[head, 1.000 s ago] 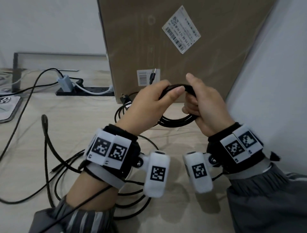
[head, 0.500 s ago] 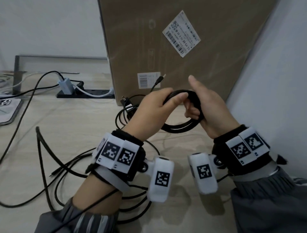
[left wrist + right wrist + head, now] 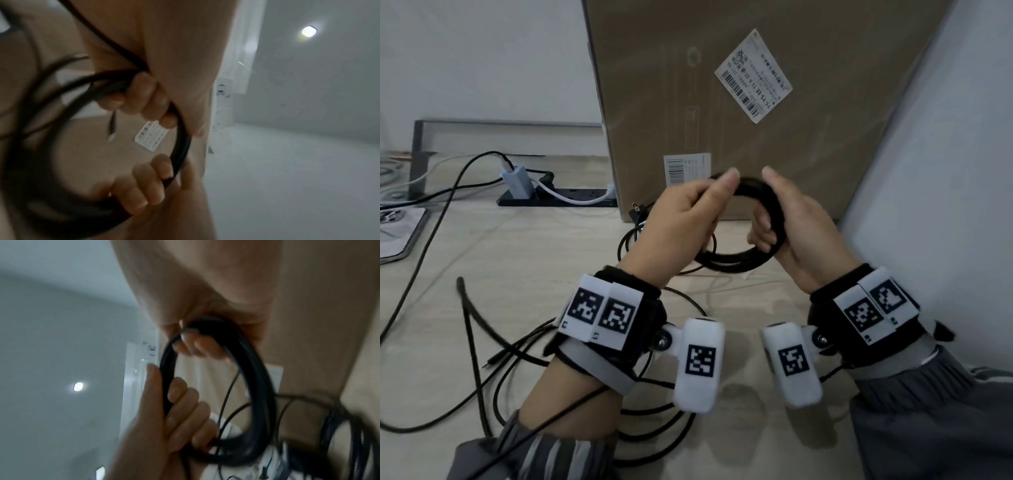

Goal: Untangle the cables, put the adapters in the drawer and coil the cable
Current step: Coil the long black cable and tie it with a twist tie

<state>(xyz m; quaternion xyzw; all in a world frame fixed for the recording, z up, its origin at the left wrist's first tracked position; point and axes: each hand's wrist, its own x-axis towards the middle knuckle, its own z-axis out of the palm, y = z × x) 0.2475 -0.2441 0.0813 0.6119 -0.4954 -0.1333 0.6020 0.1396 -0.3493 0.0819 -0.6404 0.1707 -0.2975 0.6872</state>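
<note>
Both hands hold a black cable coil above the wooden table, in front of the box. My left hand pinches the coil's top, thumb over it and fingers curled under. On the coil's right side my right hand grips the bundle, fingers curled through the loop and thumb upright. The left wrist view shows fingers wrapped round the coil and a short plug end hanging inside the loop. In the right wrist view the coil is held the same way. A light blue adapter sits plugged into the power strip.
A tall cardboard box stands right behind the hands, with a wall close on the right. Loose black cables sprawl over the table at the left and under my forearms. A black plug lies at the box's base.
The plug tip that stuck up behind my left hand no longer shows in the head view. Both hands have kept hold of the coil and shifted slightly along it.
</note>
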